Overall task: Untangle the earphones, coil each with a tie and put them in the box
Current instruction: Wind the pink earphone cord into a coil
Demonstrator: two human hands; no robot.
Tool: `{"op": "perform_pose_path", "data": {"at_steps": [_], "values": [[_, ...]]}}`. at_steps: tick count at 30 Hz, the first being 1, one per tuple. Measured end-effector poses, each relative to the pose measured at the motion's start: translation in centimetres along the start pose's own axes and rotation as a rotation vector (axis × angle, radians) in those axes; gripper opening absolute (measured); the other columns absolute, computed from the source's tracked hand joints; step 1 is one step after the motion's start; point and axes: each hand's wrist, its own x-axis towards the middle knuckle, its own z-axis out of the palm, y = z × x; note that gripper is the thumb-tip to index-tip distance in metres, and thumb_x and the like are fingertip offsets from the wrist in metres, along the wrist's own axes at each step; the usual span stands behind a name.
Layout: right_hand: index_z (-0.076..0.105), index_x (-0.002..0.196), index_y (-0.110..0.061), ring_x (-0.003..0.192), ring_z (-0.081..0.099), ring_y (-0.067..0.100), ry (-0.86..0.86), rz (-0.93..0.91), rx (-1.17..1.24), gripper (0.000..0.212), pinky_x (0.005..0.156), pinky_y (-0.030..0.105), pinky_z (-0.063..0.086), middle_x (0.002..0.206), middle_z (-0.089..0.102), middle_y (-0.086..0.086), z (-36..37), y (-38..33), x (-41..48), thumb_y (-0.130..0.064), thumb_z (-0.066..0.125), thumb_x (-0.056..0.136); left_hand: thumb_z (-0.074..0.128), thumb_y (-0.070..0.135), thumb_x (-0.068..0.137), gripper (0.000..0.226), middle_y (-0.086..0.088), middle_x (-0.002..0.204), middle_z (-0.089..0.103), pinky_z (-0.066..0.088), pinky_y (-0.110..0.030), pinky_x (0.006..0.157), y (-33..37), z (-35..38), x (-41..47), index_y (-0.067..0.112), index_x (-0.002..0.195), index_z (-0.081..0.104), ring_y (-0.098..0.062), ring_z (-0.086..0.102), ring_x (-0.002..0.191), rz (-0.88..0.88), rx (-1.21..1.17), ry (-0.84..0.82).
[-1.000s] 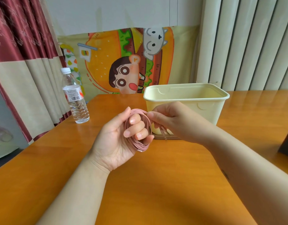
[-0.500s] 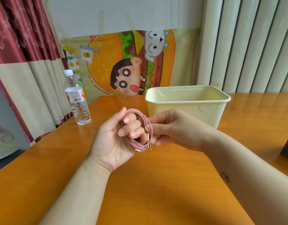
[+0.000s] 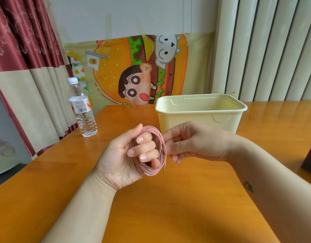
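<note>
Thin pink earphone cord (image 3: pixel 152 172), wound into a tight round coil of many loops, sits around the curled fingers of the left hand (image 3: pixel 121 155), above the orange wooden table (image 3: pixel 168 207) in front of the pale yellow plastic box (image 3: pixel 186 118). The right hand (image 3: pixel 195 141) pinches the coil's right edge; a metal jack plug (image 3: pixel 164 170) dangles at the bottom.
</note>
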Motion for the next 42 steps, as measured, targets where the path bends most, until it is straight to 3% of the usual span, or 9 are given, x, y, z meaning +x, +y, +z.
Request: {"op": "perform_pose_path", "data": {"at_steps": [8,12,16,18,23,30,33,37,42], "values": [[0.067,0.112,-0.027,0.060,0.050,0.007,0.326,-0.130,-0.463,0.025,0.064,0.017,0.044,0.068,0.052,-0.003,-0.3,-2.8,-1.4,-0.018,0.062,0.089,0.045,0.032,0.098,0.033,0.004,0.057,0.057,0.051,-0.032,0.079,0.3,-0.5,0.1,0.011,0.077,0.059,-0.014,0.056,0.064,-0.157,0.106,-0.039],[0.065,0.118,-0.026,0.053,0.044,0.000,0.184,-0.174,-0.639,0.037,0.054,0.013,0.036,0.062,0.054,-0.008,1.3,-3.7,-2.1,-0.032,0.070,0.081,0.059,0.040,0.088,0.030,0.009,0.049,0.048,0.053,-0.029,0.070,0.1,-0.1,0.1,0.017,0.069,0.057,-0.010,0.052,0.054,-0.198,0.254,0.060],[0.070,0.109,-0.022,0.055,0.045,0.001,0.166,-0.143,-0.827,0.030,0.055,0.015,0.037,0.065,0.060,-0.004,2.0,-3.6,-2.0,-0.033,0.071,0.081,0.044,0.038,0.086,0.035,0.008,0.043,0.039,0.053,-0.028,0.063,-0.1,1.0,-0.1,0.020,0.058,0.056,-0.010,0.047,0.048,-0.234,0.377,0.167],[0.071,0.109,-0.026,0.055,0.048,0.000,0.123,-0.112,-0.830,0.028,0.054,0.013,0.038,0.061,0.058,-0.012,2.0,-3.7,-2.1,-0.031,0.071,0.081,0.047,0.037,0.090,0.036,0.009,0.045,0.039,0.053,-0.028,0.065,-0.1,1.1,-0.2,0.020,0.059,0.057,-0.010,0.048,0.049,-0.247,0.418,0.131],[0.072,0.103,-0.024,0.056,0.056,0.000,0.040,-0.058,-0.731,0.025,0.055,0.010,0.042,0.070,0.066,-0.005,1.3,-3.5,-2.2,-0.029,0.074,0.079,0.057,0.043,0.089,0.031,0.012,0.050,0.045,0.053,-0.029,0.071,0.2,0.9,-0.7,0.020,0.069,0.057,-0.009,0.051,0.055,-0.271,0.466,-0.037],[0.074,0.091,-0.015,0.058,0.062,0.004,-0.015,-0.001,-0.571,0.016,0.059,0.015,0.049,0.073,0.071,0.002,1.3,-2.9,-1.8,-0.023,0.077,0.077,0.046,0.037,0.097,0.033,0.012,0.054,0.049,0.052,-0.028,0.075,0.4,1.0,-0.9,0.017,0.075,0.058,-0.008,0.055,0.060,-0.236,0.350,-0.120],[0.071,0.083,-0.017,0.057,0.062,0.003,-0.013,-0.022,-0.502,0.006,0.058,0.015,0.048,0.065,0.068,-0.006,1.7,-2.7,-1.5,-0.020,0.075,0.079,0.035,0.031,0.102,0.037,0.005,0.057,0.040,0.050,-0.030,0.082,0.6,1.2,-1.0,0.012,0.082,0.059,-0.011,0.058,0.069,-0.188,0.241,-0.161],[0.072,0.086,-0.012,0.053,0.058,0.003,0.076,-0.063,-0.454,0.006,0.054,0.013,0.045,0.059,0.064,-0.008,1.4,-2.6,-1.1,-0.016,0.072,0.081,0.036,0.032,0.102,0.037,0.005,0.058,0.045,0.050,-0.032,0.084,0.8,1.1,-0.9,0.009,0.085,0.059,-0.014,0.059,0.071,-0.102,0.225,-0.116],[0.072,0.084,-0.008,0.042,0.049,-0.001,0.155,-0.066,-0.414,0.006,0.045,0.007,0.037,0.045,0.057,-0.012,1.3,-2.5,-0.9,-0.014,0.069,0.084,0.071,0.052,0.073,0.037,0.005,0.050,0.048,0.054,-0.031,0.072,1.1,1.0,-0.8,0.016,0.068,0.065,-0.014,0.059,0.061,0.038,0.460,0.174]]}}
